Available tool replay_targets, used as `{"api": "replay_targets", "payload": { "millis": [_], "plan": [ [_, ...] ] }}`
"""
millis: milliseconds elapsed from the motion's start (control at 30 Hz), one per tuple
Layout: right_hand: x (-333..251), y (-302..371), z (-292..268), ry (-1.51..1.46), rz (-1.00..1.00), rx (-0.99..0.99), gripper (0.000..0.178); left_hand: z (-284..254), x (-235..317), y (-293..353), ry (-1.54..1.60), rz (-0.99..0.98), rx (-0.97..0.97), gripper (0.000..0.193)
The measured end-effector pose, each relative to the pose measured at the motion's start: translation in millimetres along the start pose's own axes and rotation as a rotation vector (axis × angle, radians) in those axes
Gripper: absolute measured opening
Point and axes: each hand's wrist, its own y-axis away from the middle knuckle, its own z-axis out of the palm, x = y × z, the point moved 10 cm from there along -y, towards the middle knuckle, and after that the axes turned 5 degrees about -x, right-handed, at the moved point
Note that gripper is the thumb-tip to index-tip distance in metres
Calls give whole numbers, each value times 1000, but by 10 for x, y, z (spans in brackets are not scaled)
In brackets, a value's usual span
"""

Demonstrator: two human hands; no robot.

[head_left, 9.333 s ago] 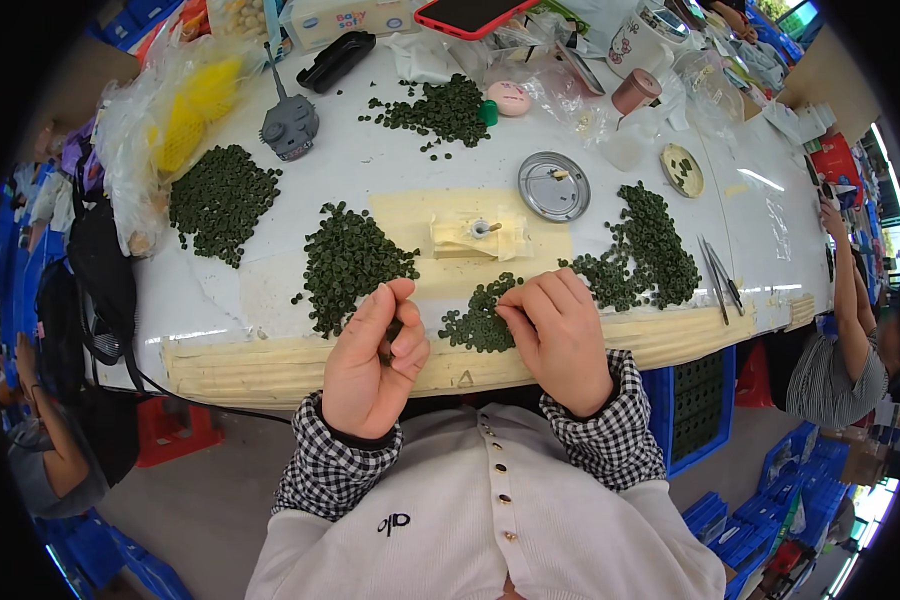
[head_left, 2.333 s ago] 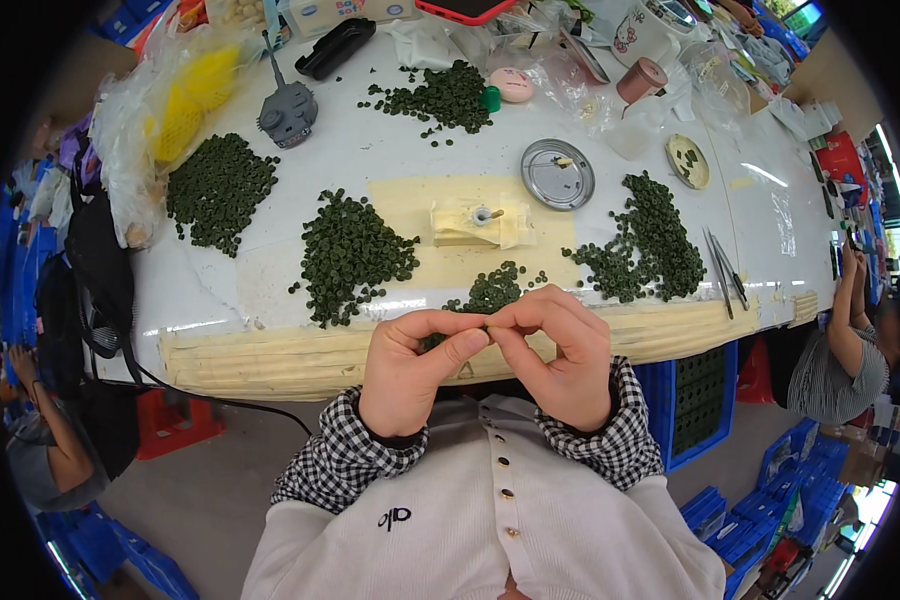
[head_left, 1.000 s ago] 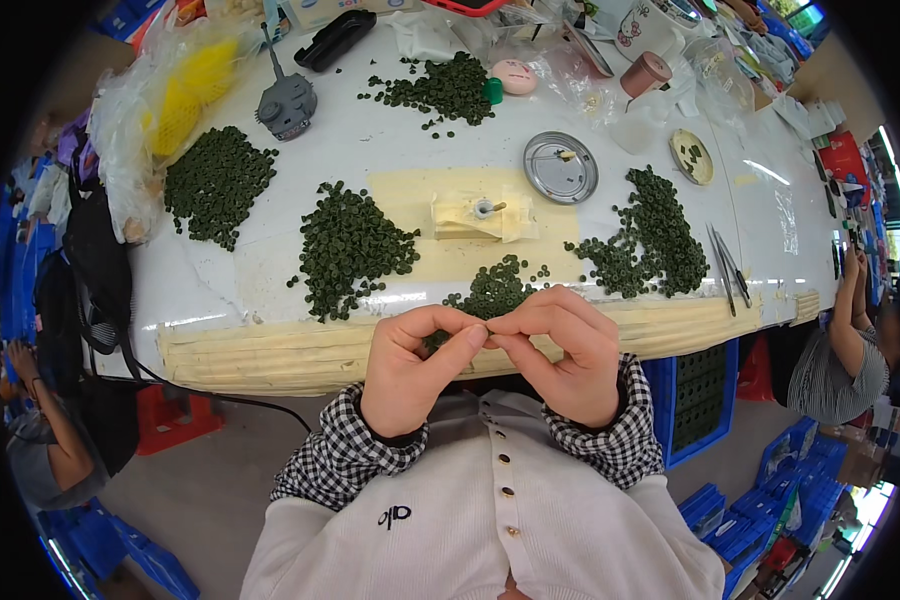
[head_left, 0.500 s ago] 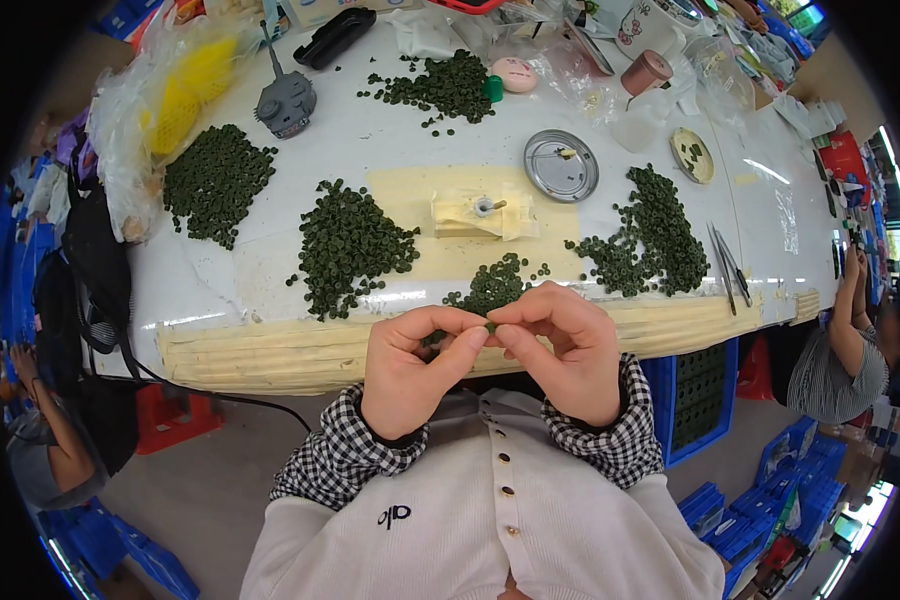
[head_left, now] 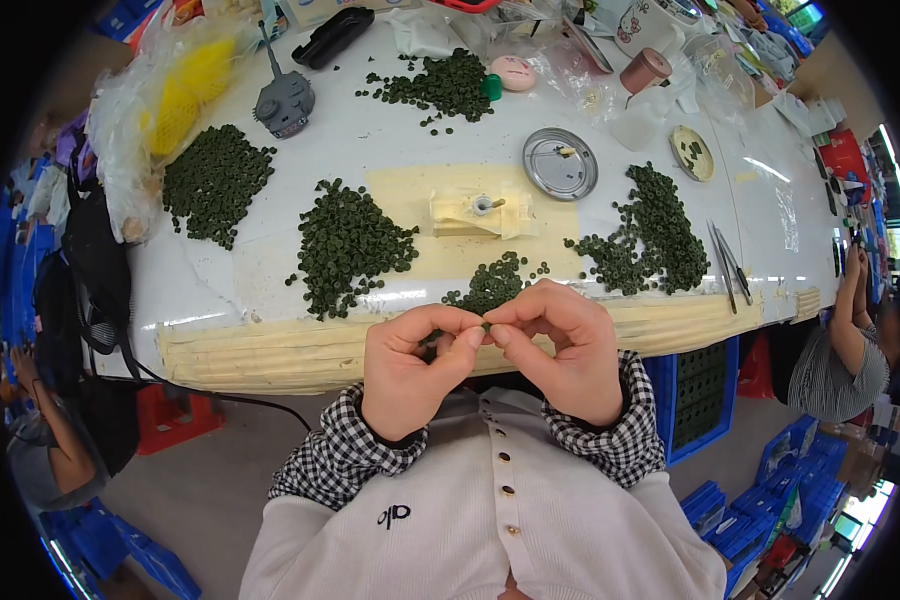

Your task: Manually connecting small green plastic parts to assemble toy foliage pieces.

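Green, a tiny piece [head_left: 485, 327] sits pinched between the fingertips of the left hand [head_left: 410, 370] and right hand [head_left: 560, 345], just off the tabletop's [head_left: 270, 270] near edge beside a small green pile [head_left: 490, 285].

Left hand [head_left: 408, 368] and right hand [head_left: 560, 345] raised close before the chest, fingertips pinched together and meeting at the middle, thumbs pressed to forefingers, other fingers curled, wrists bent inward, both forearms in checked cuffs rising from below

Cream buttoned vest, black-and-white checked sleeves [head_left: 342, 455] — small dark chest mark, perhaps embroidered
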Motion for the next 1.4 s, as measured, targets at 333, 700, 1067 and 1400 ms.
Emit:
{"api": "replay_targets", "payload": {
  "millis": [333,700,1067,1400],
  "plan": [
    [115,14,-99,-43,95,100,11,-134,-230,-72,599,-251,81,13],
    [-158,-56,-187,392,-154,197,13,-403,-136,-50,1076,-254,229,18],
    [-57,-81,-193,384,-76,174,9,-31,-288,11,1011,-376,27,22],
    [366,-70,-151,-317,204,61,12,224,-215,-49,759,-454,-33,30]
  ]
}}
